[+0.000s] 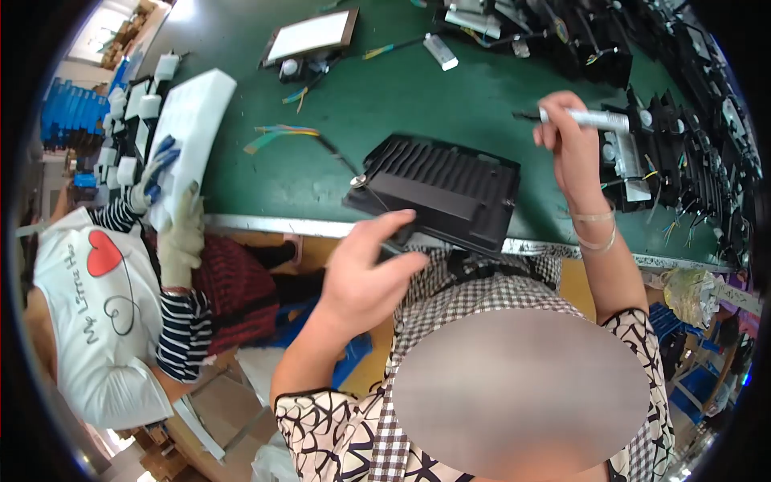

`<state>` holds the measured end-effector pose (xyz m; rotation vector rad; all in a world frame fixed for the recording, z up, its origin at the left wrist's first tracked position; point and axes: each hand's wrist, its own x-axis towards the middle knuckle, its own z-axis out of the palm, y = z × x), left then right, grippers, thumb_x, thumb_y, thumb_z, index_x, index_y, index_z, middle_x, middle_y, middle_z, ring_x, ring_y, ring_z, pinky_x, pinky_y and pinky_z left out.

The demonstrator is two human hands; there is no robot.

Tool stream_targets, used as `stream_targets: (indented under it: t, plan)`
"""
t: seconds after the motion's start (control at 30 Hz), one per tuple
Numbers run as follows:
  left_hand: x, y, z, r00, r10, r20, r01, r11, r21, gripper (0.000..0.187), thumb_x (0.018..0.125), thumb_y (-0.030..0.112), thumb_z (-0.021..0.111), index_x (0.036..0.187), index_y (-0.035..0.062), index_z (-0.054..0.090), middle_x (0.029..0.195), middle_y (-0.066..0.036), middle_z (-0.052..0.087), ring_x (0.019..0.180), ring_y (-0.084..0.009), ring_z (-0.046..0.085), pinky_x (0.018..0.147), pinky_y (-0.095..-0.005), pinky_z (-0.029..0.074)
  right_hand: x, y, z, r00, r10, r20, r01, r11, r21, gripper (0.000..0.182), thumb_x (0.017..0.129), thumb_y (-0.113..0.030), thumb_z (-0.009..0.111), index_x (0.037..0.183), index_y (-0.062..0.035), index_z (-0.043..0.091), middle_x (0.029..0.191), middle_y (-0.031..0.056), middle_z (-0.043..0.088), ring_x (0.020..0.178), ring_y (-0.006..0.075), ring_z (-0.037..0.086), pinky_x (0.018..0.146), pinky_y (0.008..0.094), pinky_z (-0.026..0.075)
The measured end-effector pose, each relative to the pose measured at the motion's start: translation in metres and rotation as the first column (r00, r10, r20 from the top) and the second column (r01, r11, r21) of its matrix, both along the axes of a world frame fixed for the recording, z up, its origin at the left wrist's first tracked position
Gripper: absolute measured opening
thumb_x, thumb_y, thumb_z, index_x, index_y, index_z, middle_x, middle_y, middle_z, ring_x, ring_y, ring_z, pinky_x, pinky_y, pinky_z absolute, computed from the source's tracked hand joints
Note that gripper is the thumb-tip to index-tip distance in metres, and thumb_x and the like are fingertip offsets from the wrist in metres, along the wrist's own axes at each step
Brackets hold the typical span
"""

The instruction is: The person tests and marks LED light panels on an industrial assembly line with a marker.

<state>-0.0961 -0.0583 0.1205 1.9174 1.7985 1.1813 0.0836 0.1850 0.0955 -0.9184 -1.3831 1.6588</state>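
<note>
A black finned housing (438, 189) lies tilted at the front edge of the green table, its ribbed side up. A cable with several coloured wire ends (281, 132) runs out from its left side. My left hand (361, 273) grips the housing's near left edge, thumb and index finger on either side of a dark part there. Raised to the right of the housing, apart from it, my right hand (566, 136) holds a white pen-like tube (594, 120) with a thin dark tip pointing left.
A co-worker's gloved hands (181, 233) hold a white foam block (193, 112) at the left. More black housings (666, 153) with wires crowd the right side and back. A framed panel (311, 37) and a small silver box (441, 51) lie farther back on the green table (233, 181).
</note>
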Motion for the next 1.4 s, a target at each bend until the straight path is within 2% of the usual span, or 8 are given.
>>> stream_targets:
  t: [0.23, 0.4, 0.5, 0.6, 0.67, 0.87, 1.13, 1.4]
  plan:
    - [-0.128, 0.035, 0.036, 0.38, 0.6, 0.704, -0.416, 0.791, -0.449, 0.024, 0.078, 0.002, 0.062, 0.101, -0.0034, 0.056, 0.094, -0.015, 0.063, 0.058, -0.0096, 0.049, 0.048, -0.0206, 0.036, 0.055, -0.032, -0.021, 0.992, -0.115, 0.057, 0.124, 0.971, -0.206, 0.009, 0.087, -0.011, 0.056, 0.084, -0.0027, 0.054, 0.058, -0.0007, 0.045, 0.049, 0.0065, 0.042, 0.051, 0.0233, 0.04]
    - [-0.228, 0.037, -0.041, 0.09, 0.78, 0.619, -0.438, 0.589, -0.679, 0.028, 0.081, 0.017, 0.066, 0.104, 0.0045, 0.058, 0.093, -0.013, 0.063, 0.064, -0.0157, 0.057, 0.052, -0.0271, 0.044, 0.072, -0.043, -0.041, 0.992, -0.102, 0.074, 0.119, 0.949, -0.292, 0.007, 0.087, -0.009, 0.055, 0.085, -0.0025, 0.054, 0.063, -0.0006, 0.049, 0.05, 0.0051, 0.044, 0.048, 0.0204, 0.038]
    - [-0.249, 0.045, -0.068, 0.57, 0.764, -0.302, -0.757, 0.347, -0.553, 0.033, 0.08, 0.022, 0.066, 0.109, 0.0067, 0.059, 0.094, -0.015, 0.064, 0.079, -0.0262, 0.062, 0.069, -0.0355, 0.05, 0.08, -0.046, -0.046, 0.991, -0.065, 0.115, 0.098, 0.947, -0.307, 0.006, 0.087, -0.007, 0.055, 0.085, -0.0026, 0.054, 0.065, -0.0007, 0.05, 0.051, 0.0048, 0.044, 0.048, 0.02, 0.036]
    - [-0.16, 0.099, -0.021, 0.303, 0.362, -0.882, -0.862, 0.499, -0.091, 0.038, 0.082, 0.03, 0.063, 0.111, 0.0057, 0.061, 0.101, -0.02, 0.064, 0.098, -0.0347, 0.059, 0.086, -0.0387, 0.045, 0.084, -0.05, -0.044, 0.991, -0.055, 0.124, 0.091, 0.947, -0.308, 0.004, 0.087, -0.006, 0.056, 0.085, -0.003, 0.053, 0.066, -0.0009, 0.05, 0.051, 0.0045, 0.045, 0.047, 0.0195, 0.035]
    - [-0.155, 0.128, -0.043, 0.798, 0.464, -0.384, -0.575, 0.776, -0.259, 0.031, 0.086, 0.029, 0.058, 0.103, 0.0037, 0.065, 0.098, -0.018, 0.065, 0.096, -0.0327, 0.061, 0.085, -0.0399, 0.046, 0.088, -0.055, -0.043, 0.988, -0.04, 0.15, 0.084, 0.949, -0.303, 0.003, 0.087, -0.005, 0.056, 0.085, -0.0038, 0.053, 0.066, -0.0014, 0.05, 0.053, 0.004, 0.045, 0.047, 0.019, 0.035]
    - [-0.117, 0.263, -0.112, 0.92, 0.391, 0.027, -0.35, 0.85, -0.394, 0.031, 0.088, 0.026, 0.052, 0.101, -0.0001, 0.065, 0.091, -0.017, 0.067, 0.087, -0.0306, 0.064, 0.076, -0.0383, 0.048, 0.094, -0.073, -0.045, 0.946, 0.07, 0.315, -0.025, 0.989, -0.147, 0.004, 0.084, -0.006, 0.06, 0.084, -0.0048, 0.056, 0.067, -0.0038, 0.051, 0.058, 0.0036, 0.045, 0.051, 0.0201, 0.036]
    - [-0.139, 0.383, -0.194, -0.034, 0.396, 0.918, 0.043, 0.918, -0.394, 0.021, 0.089, 0.021, 0.056, 0.098, 0.0018, 0.056, 0.088, -0.011, 0.061, 0.076, -0.0232, 0.06, 0.071, -0.033, 0.051, 0.094, -0.063, -0.035, 0.899, 0.113, 0.423, -0.124, 0.992, -0.001, 0.007, 0.079, -0.01, 0.064, 0.08, -0.0042, 0.06, 0.069, 0.006, 0.06, 0.062, 0.0162, 0.056, 0.055, 0.0287, 0.042]
    - [-0.133, 0.394, -0.156, 0.094, 0.508, 0.856, 0.198, 0.833, -0.516, 0.024, 0.086, 0.023, 0.063, 0.101, 0.0034, 0.062, 0.094, -0.008, 0.067, 0.087, -0.0195, 0.064, 0.076, -0.0321, 0.052, 0.094, -0.048, -0.034, 0.905, 0.165, 0.392, -0.211, 0.974, 0.079, 0.009, 0.075, -0.011, 0.068, 0.078, -0.0063, 0.061, 0.063, 0.0052, 0.06, 0.053, 0.0197, 0.057, 0.049, 0.0316, 0.042]
